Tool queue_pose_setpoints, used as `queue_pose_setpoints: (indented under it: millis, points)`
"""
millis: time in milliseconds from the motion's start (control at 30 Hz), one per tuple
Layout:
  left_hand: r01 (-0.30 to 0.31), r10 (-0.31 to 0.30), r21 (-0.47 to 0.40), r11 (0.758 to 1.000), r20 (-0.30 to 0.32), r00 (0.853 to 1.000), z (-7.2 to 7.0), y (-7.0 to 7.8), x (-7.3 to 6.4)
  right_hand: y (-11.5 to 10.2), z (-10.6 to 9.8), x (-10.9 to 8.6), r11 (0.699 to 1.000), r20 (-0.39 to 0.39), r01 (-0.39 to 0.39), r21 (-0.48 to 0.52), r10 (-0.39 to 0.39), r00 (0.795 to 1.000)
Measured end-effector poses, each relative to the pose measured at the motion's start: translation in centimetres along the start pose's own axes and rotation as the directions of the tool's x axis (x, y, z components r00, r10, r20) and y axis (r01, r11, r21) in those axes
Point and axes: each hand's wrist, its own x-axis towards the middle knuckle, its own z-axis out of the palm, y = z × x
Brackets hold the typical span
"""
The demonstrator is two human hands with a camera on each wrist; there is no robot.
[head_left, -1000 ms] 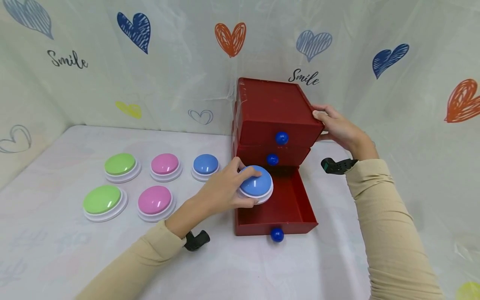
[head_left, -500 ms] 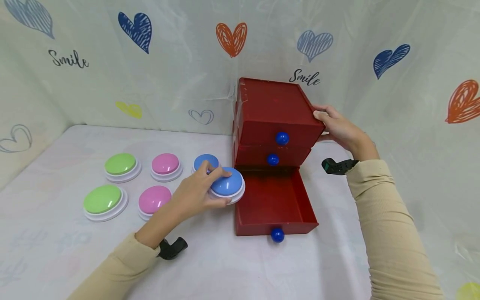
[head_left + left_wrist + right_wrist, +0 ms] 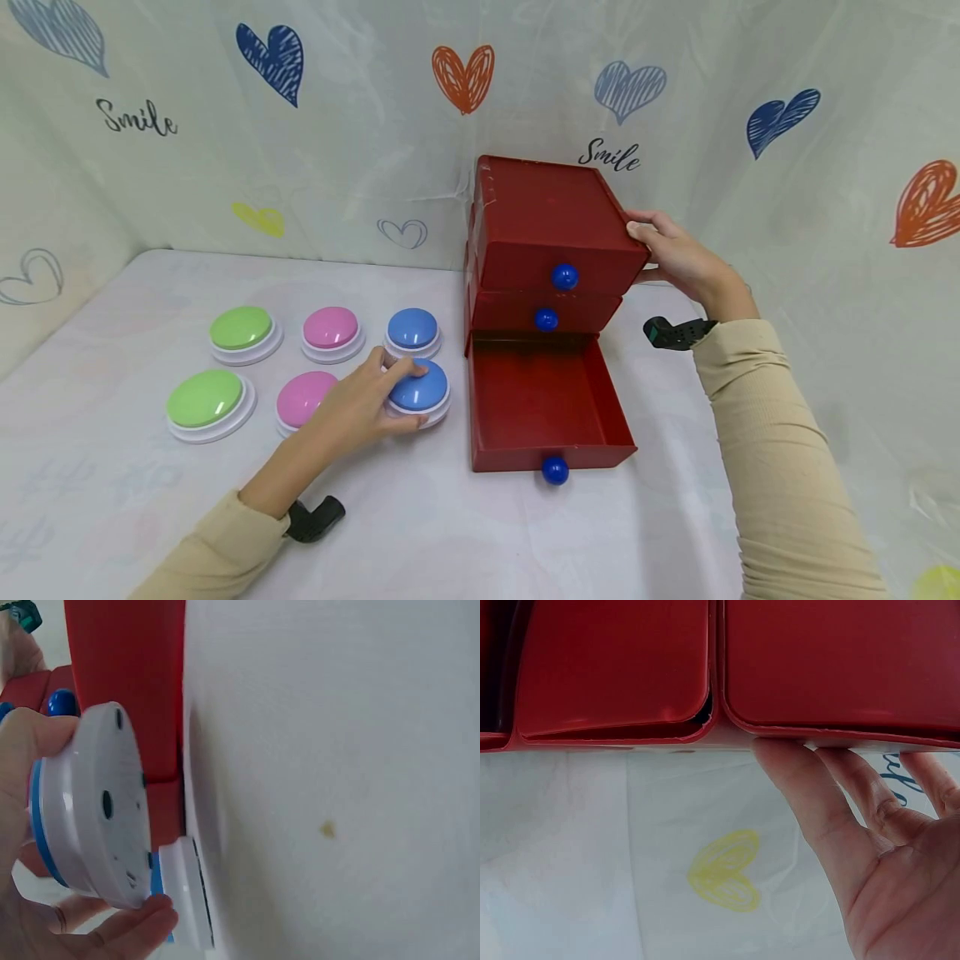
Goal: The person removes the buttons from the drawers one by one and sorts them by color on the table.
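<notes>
My left hand point(image 3: 360, 404) grips a large blue dome push button point(image 3: 422, 387) with a white base by its rim, left of the red drawer cabinet point(image 3: 551, 204). In the left wrist view the button's white underside point(image 3: 109, 802) shows, held off the white table. Just behind it stands a smaller blue button point(image 3: 412, 328). Out at the right, my right hand point(image 3: 686, 258) rests on the cabinet's upper side; in the right wrist view its fairly straight fingers point(image 3: 802, 780) touch the red side. The bottom drawer point(image 3: 551, 457) is pulled out and bare inside.
Two green buttons point(image 3: 240, 328) and two pink buttons point(image 3: 330, 327) stand to the left, the nearer pink one partly behind my left hand. Both upper drawers, with blue knobs point(image 3: 565, 277), are pushed in. A heart-printed curtain point(image 3: 360, 125) hangs behind the table.
My left hand has carried the large blue button from over the pulled-out drawer leftward and down to just in front of the smaller blue button. My right hand has stayed on the cabinet.
</notes>
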Motion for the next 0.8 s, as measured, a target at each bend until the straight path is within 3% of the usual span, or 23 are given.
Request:
queue_pose_setpoints:
  millis: [467, 800]
  points:
    - [0.031, -0.028, -0.019, 0.999, 0.107, 0.994, 0.24, -0.68, -0.35, -0.04, 0.04, 0.04, 1.0, 0.003, 0.0, 0.003, 0.0, 1.0]
    - [0.066, -0.06, -0.025, 0.998, 0.195, 0.979, -0.24, -0.53, -0.12, 0.0, 0.0, -0.01, 1.0, 0.005, 0.005, 0.008, -0.006, 1.0]
